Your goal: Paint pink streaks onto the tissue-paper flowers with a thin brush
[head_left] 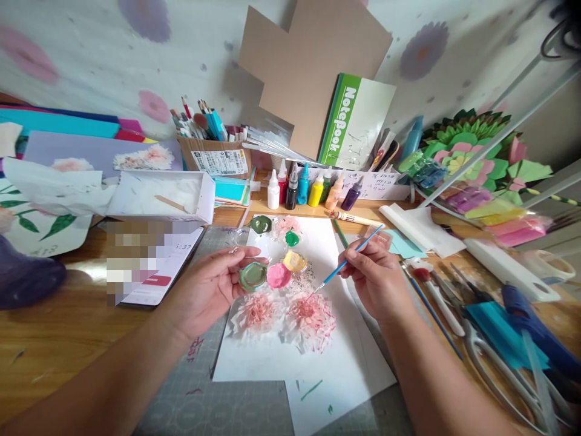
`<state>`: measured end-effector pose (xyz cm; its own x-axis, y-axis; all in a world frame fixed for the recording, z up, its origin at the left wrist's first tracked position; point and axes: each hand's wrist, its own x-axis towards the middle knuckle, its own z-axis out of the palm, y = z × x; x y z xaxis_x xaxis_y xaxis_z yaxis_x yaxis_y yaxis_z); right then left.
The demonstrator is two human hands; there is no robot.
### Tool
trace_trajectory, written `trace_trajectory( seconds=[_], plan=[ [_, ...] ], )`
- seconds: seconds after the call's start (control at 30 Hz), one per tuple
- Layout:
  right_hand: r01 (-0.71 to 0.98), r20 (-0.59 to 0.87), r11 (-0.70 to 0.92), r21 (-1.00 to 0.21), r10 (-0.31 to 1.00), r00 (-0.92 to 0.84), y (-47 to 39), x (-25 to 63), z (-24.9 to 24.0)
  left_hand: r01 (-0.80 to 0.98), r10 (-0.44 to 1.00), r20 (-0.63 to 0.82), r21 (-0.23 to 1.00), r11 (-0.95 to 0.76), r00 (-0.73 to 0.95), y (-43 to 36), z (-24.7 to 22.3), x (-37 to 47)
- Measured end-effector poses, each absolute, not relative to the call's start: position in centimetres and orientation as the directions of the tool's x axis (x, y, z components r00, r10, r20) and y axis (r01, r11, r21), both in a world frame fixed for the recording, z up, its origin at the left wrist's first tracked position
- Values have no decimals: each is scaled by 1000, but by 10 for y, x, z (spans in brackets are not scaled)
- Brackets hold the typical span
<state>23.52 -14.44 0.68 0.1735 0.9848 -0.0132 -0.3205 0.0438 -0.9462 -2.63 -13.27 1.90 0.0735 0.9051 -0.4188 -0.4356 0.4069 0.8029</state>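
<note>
Pinched in my right hand (373, 272) is a thin blue paintbrush (348, 259), its tip at the upper part of a white paper flower with pink-red petal edges (311, 318). My left hand (211, 284) grips the edge of a clear paint palette (269, 249) whose round wells hold green, pink, yellow and dark green paint. A second pink and white paper flower (257, 312) lies to the left, just below the palette. Both flowers rest on white paper (254, 363) over a grey cutting mat (167, 399).
Several paint bottles (303, 184) stand in a row behind the paper. Scissors (494, 369), a blue glue gun (521, 309) and another brush (429, 303) lie at right. On the left are a phone (166, 266) and a white box (158, 197). A notebook (358, 121) leans at the back.
</note>
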Motion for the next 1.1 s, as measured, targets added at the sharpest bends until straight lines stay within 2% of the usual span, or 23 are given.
trace_trajectory(
  seconds=[0.43, 1.1],
  plan=[
    [-271, 66, 101, -957, 988, 138, -146, 235, 2, -434, 930, -361, 830, 351, 61, -129, 19, -30],
    [-305, 50, 95, -948, 987, 151, -145, 233, 2, -426, 931, -364, 839, 339, 24, -130, 21, -28]
  ],
)
